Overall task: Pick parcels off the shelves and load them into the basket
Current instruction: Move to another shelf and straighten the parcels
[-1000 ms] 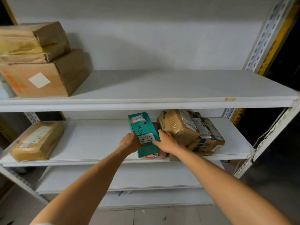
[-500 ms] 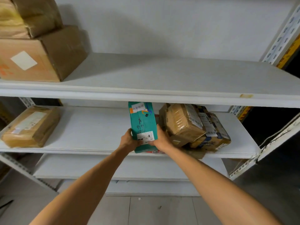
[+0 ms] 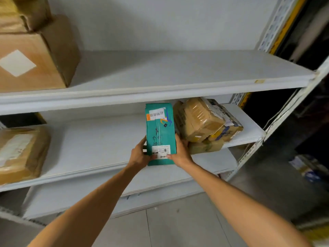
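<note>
Head view: holds a flat, smooth teal rectangular parcel (image 3: pixel 160 132) at the front edge of the white middle shelf (image 3: pixel 99 145), left grip (image 3: pixel 139 155) and right grip (image 3: pixel 180 153) clamped on its lower side edges, arms stretched forward, long axis upright, stickered end uppermost, just beside crinkly tape-wrapped brown parcels (image 3: pixel 199 120).

Wide bare stretch of middle shelf (image 3: pixel 99 145) between left brown parcel (image 3: pixel 19 154) and teal parcel (image 3: pixel 160 129), stack of taped parcels (image 3: pixel 201 122) crowding the right hand (image 3: pixel 179 154), upper shelf (image 3: pixel 160 72) edge close above, bare right of cardboard box (image 3: pixel 35 57)
</note>
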Tool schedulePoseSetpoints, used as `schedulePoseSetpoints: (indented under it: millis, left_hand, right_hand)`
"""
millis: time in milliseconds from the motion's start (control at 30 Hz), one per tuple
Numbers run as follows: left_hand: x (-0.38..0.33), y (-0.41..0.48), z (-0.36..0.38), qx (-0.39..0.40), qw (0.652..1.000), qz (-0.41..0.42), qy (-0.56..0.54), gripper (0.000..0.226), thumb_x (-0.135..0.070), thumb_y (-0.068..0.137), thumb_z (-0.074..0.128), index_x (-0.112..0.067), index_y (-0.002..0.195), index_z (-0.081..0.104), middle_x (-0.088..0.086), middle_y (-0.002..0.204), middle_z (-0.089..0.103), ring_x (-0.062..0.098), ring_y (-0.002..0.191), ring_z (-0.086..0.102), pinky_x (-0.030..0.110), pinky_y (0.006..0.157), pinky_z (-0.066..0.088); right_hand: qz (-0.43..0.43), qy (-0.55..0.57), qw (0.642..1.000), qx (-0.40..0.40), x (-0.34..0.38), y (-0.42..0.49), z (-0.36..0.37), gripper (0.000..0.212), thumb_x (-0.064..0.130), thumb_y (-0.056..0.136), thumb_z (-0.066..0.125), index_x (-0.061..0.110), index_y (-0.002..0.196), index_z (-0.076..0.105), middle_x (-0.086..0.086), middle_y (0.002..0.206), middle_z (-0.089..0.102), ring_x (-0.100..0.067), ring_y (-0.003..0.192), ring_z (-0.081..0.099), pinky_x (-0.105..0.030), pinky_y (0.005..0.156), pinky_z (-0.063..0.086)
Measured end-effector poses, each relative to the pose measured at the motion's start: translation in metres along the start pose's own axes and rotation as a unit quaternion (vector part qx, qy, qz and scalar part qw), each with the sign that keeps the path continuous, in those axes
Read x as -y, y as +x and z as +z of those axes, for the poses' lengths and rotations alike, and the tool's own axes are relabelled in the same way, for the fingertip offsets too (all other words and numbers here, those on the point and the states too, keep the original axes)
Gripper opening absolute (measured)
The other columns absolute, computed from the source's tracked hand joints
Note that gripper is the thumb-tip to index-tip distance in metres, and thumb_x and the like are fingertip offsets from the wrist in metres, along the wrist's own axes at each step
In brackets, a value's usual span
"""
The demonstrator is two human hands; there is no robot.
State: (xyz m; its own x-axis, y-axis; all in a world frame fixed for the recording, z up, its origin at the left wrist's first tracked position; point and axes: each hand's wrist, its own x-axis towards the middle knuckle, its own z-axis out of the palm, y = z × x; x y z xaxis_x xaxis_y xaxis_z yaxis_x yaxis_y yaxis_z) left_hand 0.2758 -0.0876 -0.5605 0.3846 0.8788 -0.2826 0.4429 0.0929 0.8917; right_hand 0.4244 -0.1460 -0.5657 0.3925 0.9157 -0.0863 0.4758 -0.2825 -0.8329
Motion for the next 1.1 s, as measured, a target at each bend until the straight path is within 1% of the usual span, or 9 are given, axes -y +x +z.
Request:
schedulePoseSetpoints:
  millis: [100,333,433,567,633,667,733,867,1100]
  left_hand:
    - [0.004,-0.011,-0.014,0.033,0.999,0.017,0.023,0.083,0.000,0.086,0.064,-0.024,0.151,0.019,0.008,0.119,0.056,0.022,0.100,0.057,0.050,0.089,0.050]
    - [0.008,-0.028,0.003,0.116,0.990,0.054,0.052,0.078,0.000,0.085,0.066,-0.024,0.148,0.029,0.007,0.123,0.059,0.031,0.109,0.059,0.052,0.088,0.049]
    - [0.008,-0.036,0.032,0.141,0.986,0.076,0.041,0.058,0.008,0.081,0.066,-0.008,0.134,0.047,0.012,0.125,0.061,0.025,0.097,0.061,0.041,0.084,0.054]
    - [0.007,-0.049,0.079,0.192,0.974,0.122,0.018,0.065,0.013,0.079,0.066,-0.009,0.137,0.046,0.014,0.122,0.062,0.023,0.092,0.062,0.027,0.065,0.058]
    - [-0.002,-0.059,0.102,0.227,0.961,0.158,0.015,0.073,0.012,0.078,0.067,-0.013,0.142,0.041,0.011,0.120,0.062,0.024,0.097,0.061,0.024,0.062,0.056]
    - [-0.010,-0.067,0.112,0.252,0.955,0.157,-0.004,0.077,0.013,0.078,0.067,-0.014,0.144,0.038,0.011,0.120,0.060,0.026,0.102,0.059,0.025,0.066,0.057]
    - [-0.021,-0.082,0.137,0.296,0.939,0.176,-0.020,0.083,0.014,0.077,0.066,-0.018,0.146,0.034,0.010,0.122,0.059,0.028,0.109,0.058,0.029,0.078,0.056]
    - [-0.039,-0.118,0.201,0.374,0.895,0.240,0.037,0.083,0.008,0.078,0.068,-0.028,0.145,0.035,0.005,0.127,0.059,0.025,0.116,0.058,0.048,0.091,0.051]
    - [-0.068,-0.204,0.330,0.527,0.793,0.295,0.081,0.078,0.006,0.077,0.070,-0.028,0.141,0.041,-0.001,0.126,0.060,0.018,0.116,0.058,0.043,0.087,0.056]
  right_hand:
    - [0.010,0.019,0.999,-0.042,0.003,-0.024,0.015,0.086,-0.009,0.076,0.071,0.023,0.144,0.030,0.003,0.130,0.046,-0.016,0.129,0.045,-0.040,0.093,0.054]
    - [0.091,0.039,0.988,-0.118,-0.009,-0.084,0.008,0.086,-0.004,0.081,0.069,0.026,0.148,0.024,-0.004,0.129,0.052,-0.014,0.121,0.050,-0.036,0.087,0.055]
    - [0.101,0.019,0.982,-0.158,-0.019,-0.107,-0.015,0.091,-0.001,0.078,0.071,0.036,0.146,0.024,-0.004,0.125,0.053,-0.017,0.121,0.050,-0.040,0.086,0.056]
    - [0.118,0.008,0.973,-0.199,-0.040,-0.141,-0.049,0.094,0.006,0.073,0.073,0.039,0.146,0.023,-0.005,0.126,0.053,-0.019,0.120,0.051,-0.049,0.089,0.055]
    - [0.117,0.005,0.965,-0.235,-0.051,-0.163,-0.065,0.090,0.006,0.073,0.072,0.034,0.146,0.027,0.000,0.122,0.058,-0.015,0.115,0.057,-0.041,0.088,0.057]
    - [0.116,0.003,0.960,-0.255,-0.057,-0.174,-0.073,0.085,0.004,0.075,0.073,0.034,0.143,0.030,0.007,0.117,0.060,-0.008,0.109,0.060,-0.030,0.085,0.057]
    - [0.126,0.013,0.945,-0.300,-0.066,-0.200,-0.087,0.078,0.002,0.079,0.073,0.040,0.133,0.030,0.023,0.106,0.056,0.006,0.097,0.060,-0.014,0.078,0.052]
    - [0.199,0.037,0.903,-0.379,-0.078,-0.258,-0.117,0.085,0.001,0.081,0.070,0.040,0.142,0.025,0.018,0.106,0.051,-0.003,0.101,0.053,-0.038,0.093,0.051]
    - [0.310,0.042,0.797,-0.516,-0.111,-0.384,-0.173,0.091,-0.005,0.082,0.066,0.023,0.153,0.016,-0.003,0.132,0.051,-0.023,0.122,0.052,-0.047,0.093,0.049]
